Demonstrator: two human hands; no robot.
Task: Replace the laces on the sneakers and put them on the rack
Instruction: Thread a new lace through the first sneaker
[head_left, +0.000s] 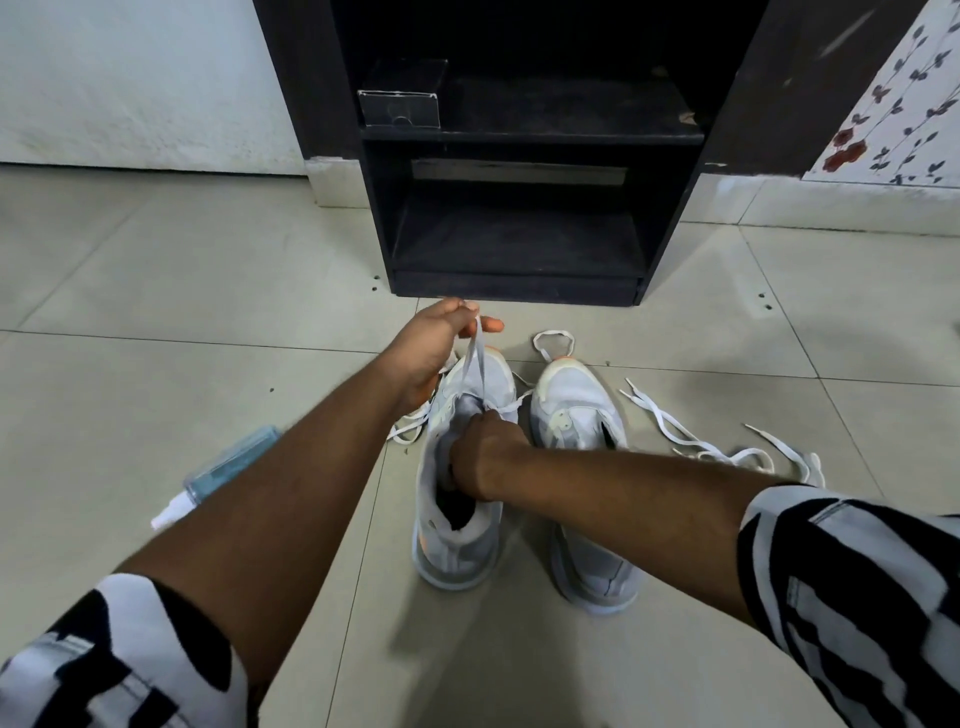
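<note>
Head view, tiled floor (156, 291) before a dark shoe rack (514, 244): left hand (431, 348) raised over the toe of the left sneaker (467, 467), fingers curled around a taut white lace (475, 358) and drawing it up and forward; right hand (485, 452) down at the tongue and collar of the same shoe, fingers curled and apparently pinching the lace near the upper eyelets, exact grip hidden behind the knuckles. Right sneaker (582, 410) just beside, toe toward the rack, seemingly unlaced. Loose white laces (727, 447) sprawled on the tile to its right, a small loop of lace (553, 343) at its toe, another strand (415, 421) trailing left of the held shoe. Pale blue spray bottle (228, 467) partly hidden behind the left forearm; small black box (400, 104) on the rack's upper shelf, lower shelf dark and hard to read.

Likely risks from here: too hard a pull, dragging the whole lace out of an eyelet or leaving uneven ends; a twist in the flat lace under tension; shoe tipping or sliding if the right hand's hold eases; mixing of old and new laces, none of them clearly distinguishable; bottle within reach of the left elbow, liable to be knocked
</note>
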